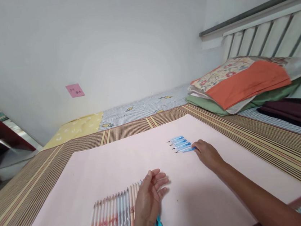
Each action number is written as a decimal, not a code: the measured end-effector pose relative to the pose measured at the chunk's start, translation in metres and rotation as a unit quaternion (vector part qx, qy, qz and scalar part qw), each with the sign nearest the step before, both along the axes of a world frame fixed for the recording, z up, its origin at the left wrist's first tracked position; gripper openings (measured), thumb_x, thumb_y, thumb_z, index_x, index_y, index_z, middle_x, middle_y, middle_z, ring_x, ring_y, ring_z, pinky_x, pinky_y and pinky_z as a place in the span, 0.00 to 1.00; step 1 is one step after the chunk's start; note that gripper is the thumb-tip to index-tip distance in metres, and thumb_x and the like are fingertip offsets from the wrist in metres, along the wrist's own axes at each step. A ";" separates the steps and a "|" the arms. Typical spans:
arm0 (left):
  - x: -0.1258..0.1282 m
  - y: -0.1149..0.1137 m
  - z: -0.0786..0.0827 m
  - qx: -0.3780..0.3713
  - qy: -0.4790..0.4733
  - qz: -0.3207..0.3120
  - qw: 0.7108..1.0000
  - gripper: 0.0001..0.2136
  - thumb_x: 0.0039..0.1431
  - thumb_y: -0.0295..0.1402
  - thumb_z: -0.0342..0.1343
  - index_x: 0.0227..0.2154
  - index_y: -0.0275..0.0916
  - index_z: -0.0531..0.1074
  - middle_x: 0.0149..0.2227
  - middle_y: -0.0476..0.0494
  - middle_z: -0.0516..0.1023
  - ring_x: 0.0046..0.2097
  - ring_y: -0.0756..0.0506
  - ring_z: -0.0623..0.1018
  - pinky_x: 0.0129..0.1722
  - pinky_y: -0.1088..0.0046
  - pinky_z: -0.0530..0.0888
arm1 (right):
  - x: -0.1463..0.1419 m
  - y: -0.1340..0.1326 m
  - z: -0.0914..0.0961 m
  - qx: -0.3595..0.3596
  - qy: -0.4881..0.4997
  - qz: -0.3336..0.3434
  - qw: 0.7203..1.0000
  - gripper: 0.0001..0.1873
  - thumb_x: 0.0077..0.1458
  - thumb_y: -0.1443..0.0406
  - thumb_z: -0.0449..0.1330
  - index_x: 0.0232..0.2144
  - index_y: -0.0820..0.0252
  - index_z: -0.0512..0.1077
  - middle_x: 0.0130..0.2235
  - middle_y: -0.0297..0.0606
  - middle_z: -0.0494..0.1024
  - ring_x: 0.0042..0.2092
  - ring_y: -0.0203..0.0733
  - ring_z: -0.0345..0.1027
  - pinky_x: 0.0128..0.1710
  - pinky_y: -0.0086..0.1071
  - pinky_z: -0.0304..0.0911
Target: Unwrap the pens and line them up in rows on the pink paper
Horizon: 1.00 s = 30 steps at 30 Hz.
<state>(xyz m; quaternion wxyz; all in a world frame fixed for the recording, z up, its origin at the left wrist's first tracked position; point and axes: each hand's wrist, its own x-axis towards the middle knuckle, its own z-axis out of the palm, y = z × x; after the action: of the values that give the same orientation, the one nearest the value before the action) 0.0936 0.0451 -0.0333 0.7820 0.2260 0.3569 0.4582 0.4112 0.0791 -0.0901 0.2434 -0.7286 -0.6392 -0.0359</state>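
Observation:
My right hand [206,153] pinches the blue end of a short blue-and-white pen [188,149] with a dark tip. That pen lies lowest in a small stack of several similar blue pens [179,141], side by side with their tips pointing left. My left hand [151,196] is held over the sheet with fingers apart and nothing in it. Beneath and left of it lies a row of several slim pens [110,215], pale, pinkish and grey-blue, some hidden by the hand. A turquoise object [158,225], partly covered by my left wrist, cannot be made out.
A pale pink sheet [113,164] covers a striped mat [251,141] on a bed. Folded bedding with an orange panel [247,83] and dark red cloth [294,113] lie at the right near the headboard [272,37]. A pink note [75,90] is on the wall.

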 end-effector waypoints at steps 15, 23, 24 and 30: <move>0.001 0.002 -0.003 0.004 0.005 -0.006 1.000 0.13 0.64 0.39 0.59 0.41 0.32 0.79 0.40 0.35 0.83 0.38 0.42 0.83 0.34 0.70 0.78 | 0.006 0.004 -0.013 0.049 -0.055 0.042 0.996 0.12 0.65 0.70 0.51 0.39 0.58 0.74 0.40 0.41 0.75 0.40 0.44 0.70 0.41 0.35 0.61; 0.003 0.000 0.000 -0.004 0.006 -0.002 1.000 0.12 0.65 0.38 0.58 0.40 0.31 0.79 0.39 0.35 0.83 0.37 0.43 0.83 0.32 0.71 0.77 | -0.002 0.005 -0.012 0.102 -0.091 0.075 0.988 0.13 0.67 0.69 0.50 0.37 0.58 0.74 0.43 0.43 0.75 0.41 0.46 0.69 0.42 0.36 0.63; 0.003 -0.001 0.000 -0.004 0.005 -0.001 1.000 0.12 0.65 0.37 0.58 0.40 0.31 0.79 0.39 0.35 0.83 0.36 0.43 0.83 0.32 0.71 0.77 | -0.003 0.005 -0.012 0.101 -0.095 0.079 0.987 0.13 0.67 0.70 0.49 0.37 0.58 0.74 0.42 0.43 0.76 0.41 0.46 0.69 0.41 0.36 0.63; 0.003 -0.001 -0.002 0.001 0.004 -0.005 1.000 0.13 0.65 0.38 0.59 0.41 0.31 0.79 0.39 0.35 0.83 0.37 0.42 0.83 0.33 0.69 0.78 | -0.005 0.007 -0.015 0.076 -0.106 0.082 0.988 0.13 0.68 0.69 0.49 0.36 0.56 0.73 0.39 0.39 0.75 0.40 0.43 0.68 0.38 0.33 0.62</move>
<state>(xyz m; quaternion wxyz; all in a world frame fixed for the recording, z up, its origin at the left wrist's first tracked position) 0.0967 0.0444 -0.0354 0.7825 0.2305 0.3586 0.4538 0.4058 0.0857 -0.1051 0.2306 -0.6454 -0.7144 -0.1413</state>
